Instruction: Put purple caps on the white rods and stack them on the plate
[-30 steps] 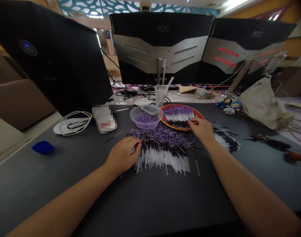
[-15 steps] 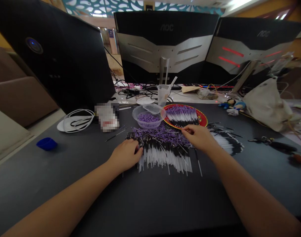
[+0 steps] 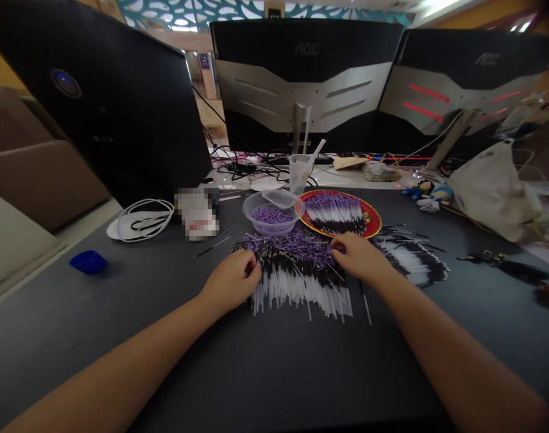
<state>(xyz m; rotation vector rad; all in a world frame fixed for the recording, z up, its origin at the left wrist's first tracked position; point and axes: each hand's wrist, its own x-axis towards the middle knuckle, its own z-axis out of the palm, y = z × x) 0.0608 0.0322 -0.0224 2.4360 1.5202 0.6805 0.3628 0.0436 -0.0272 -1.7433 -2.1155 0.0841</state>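
Purple, black and white sticks [image 3: 296,282] lie in a dense, bristling heap on the table [image 3: 166,373]; my left fingers [image 3: 248,263] and right fingers [image 3: 340,245] curl against it, but I cannot tell whether either holds any.

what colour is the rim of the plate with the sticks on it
The plate's rim is red with a yellow edge, best seen in the head view.

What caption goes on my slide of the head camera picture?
Left hand and right hand touch a pile of thin purple-and-white sticks beside a red plate.
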